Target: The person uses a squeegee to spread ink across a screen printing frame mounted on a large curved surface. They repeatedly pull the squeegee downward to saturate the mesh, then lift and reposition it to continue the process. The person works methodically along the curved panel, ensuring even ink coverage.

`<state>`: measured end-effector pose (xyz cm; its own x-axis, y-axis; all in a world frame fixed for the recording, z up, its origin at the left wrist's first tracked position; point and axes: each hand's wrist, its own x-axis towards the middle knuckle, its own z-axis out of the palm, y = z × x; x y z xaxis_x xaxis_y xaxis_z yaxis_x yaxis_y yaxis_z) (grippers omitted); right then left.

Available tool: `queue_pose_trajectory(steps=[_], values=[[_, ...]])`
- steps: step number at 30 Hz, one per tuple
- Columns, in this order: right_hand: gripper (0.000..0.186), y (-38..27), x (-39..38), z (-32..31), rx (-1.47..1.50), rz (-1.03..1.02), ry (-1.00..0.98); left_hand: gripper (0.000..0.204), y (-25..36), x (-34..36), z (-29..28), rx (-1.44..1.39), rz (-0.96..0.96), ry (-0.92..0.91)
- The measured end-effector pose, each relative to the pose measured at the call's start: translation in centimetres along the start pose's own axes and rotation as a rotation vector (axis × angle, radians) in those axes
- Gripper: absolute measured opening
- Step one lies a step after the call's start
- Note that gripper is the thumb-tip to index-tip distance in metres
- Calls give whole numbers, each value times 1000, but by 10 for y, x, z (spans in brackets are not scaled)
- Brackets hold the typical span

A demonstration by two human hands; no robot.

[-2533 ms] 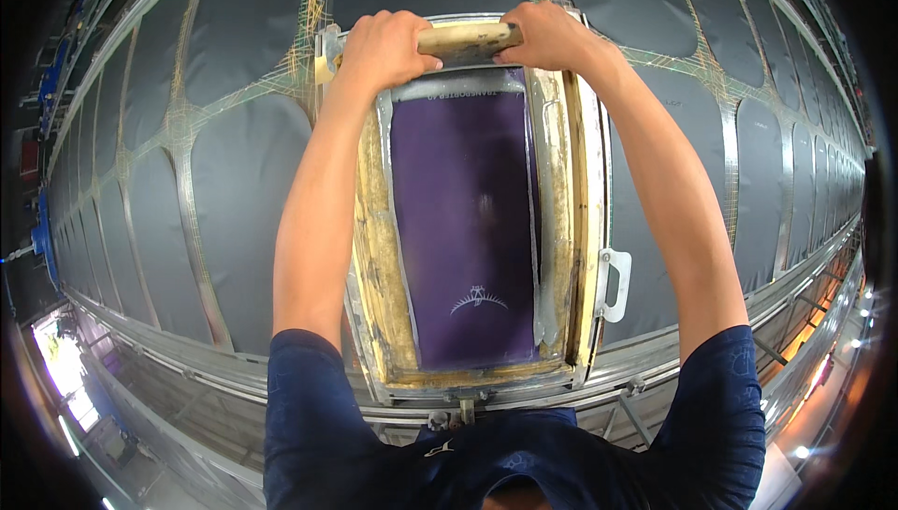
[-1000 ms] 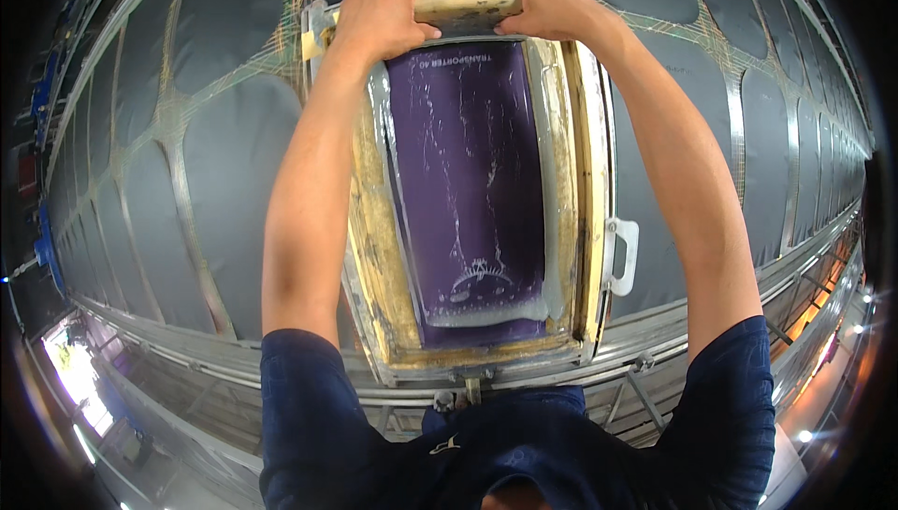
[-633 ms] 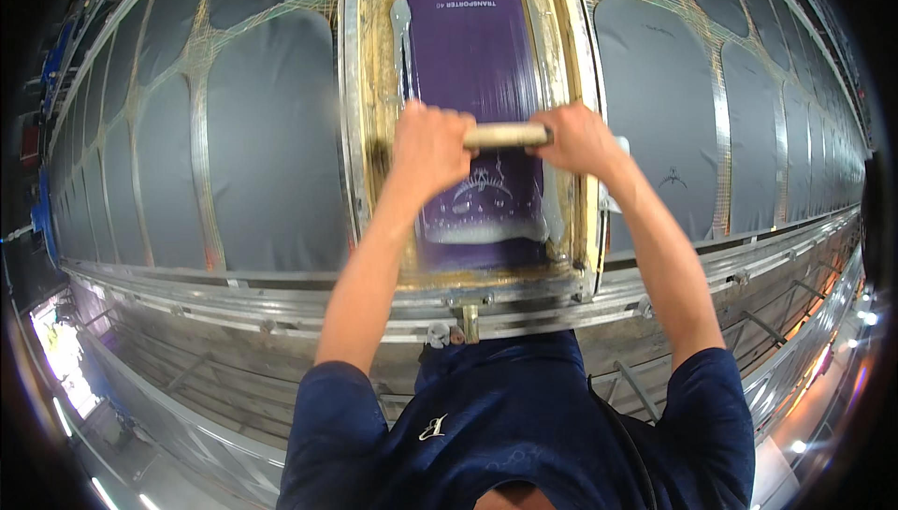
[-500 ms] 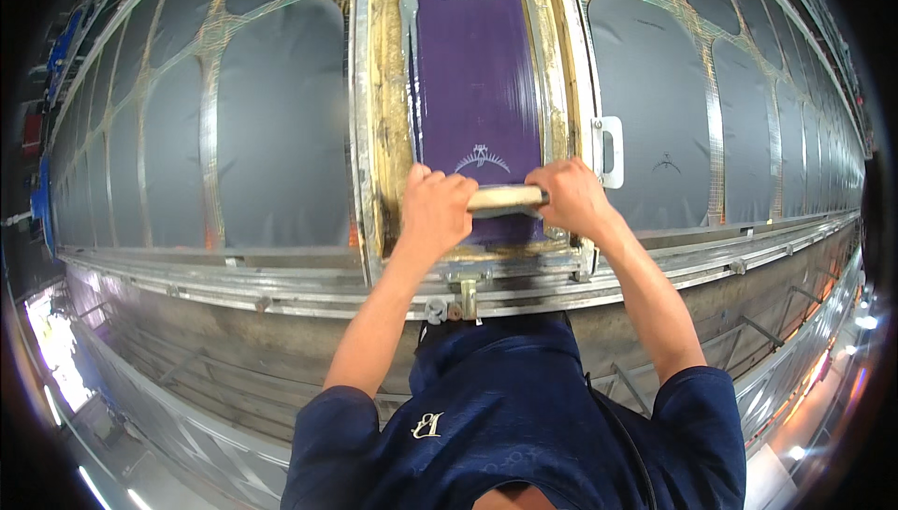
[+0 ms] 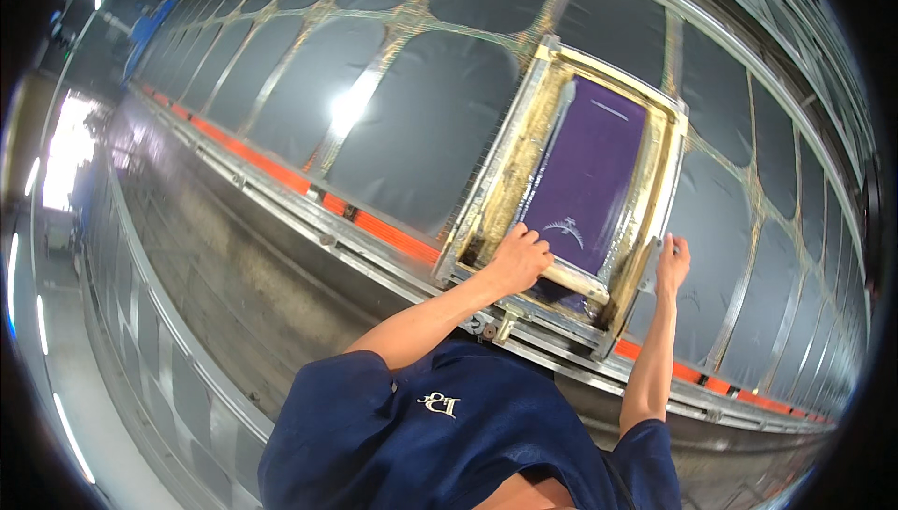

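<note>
A screen-printing frame (image 5: 682, 150), with metal sides and yellowed tape round its inner edge, lies across a long table in front of me. Its mesh (image 5: 591, 168) is purple with a small pale arched figure near the close end. My left hand (image 5: 520, 261) is closed over the left end of a squeegee (image 5: 572, 278) with a pale wooden grip, which rests inside the frame at that near end. At the frame's right side my right hand (image 5: 672, 265) is closed round the metal side handle (image 5: 649, 274), largely hidden by the fingers.
Dark grey panels (image 5: 426, 131) with multicoloured bands between them line the table on both sides of the frame. A metal rail (image 5: 281, 194) with an orange strip (image 5: 398, 240) runs along the near edge. A clamp (image 5: 506, 325) sticks out from the frame's near end.
My right hand has let go of the squeegee's right end and taken hold of the frame's side handle. My left hand stays on the squeegee. The whole view has turned and shifted.
</note>
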<state>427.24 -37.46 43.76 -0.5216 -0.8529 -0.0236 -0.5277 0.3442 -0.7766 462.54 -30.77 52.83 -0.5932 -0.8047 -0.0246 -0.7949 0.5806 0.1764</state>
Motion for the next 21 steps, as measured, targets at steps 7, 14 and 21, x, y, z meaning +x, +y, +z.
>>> queue_pose_trajectory(steps=[7, 14, 21], values=[[23, -75, -1, -19, 232, 109, -51, 28, -29, -16, -38, -138, -46, 121], [23, -169, -87, 165, 413, 173, -54, 35, -212, -88, -88, 18, -119, -31], [25, -239, -133, 241, 360, 122, -54, 40, -305, -165, -122, -30, 0, 68]])
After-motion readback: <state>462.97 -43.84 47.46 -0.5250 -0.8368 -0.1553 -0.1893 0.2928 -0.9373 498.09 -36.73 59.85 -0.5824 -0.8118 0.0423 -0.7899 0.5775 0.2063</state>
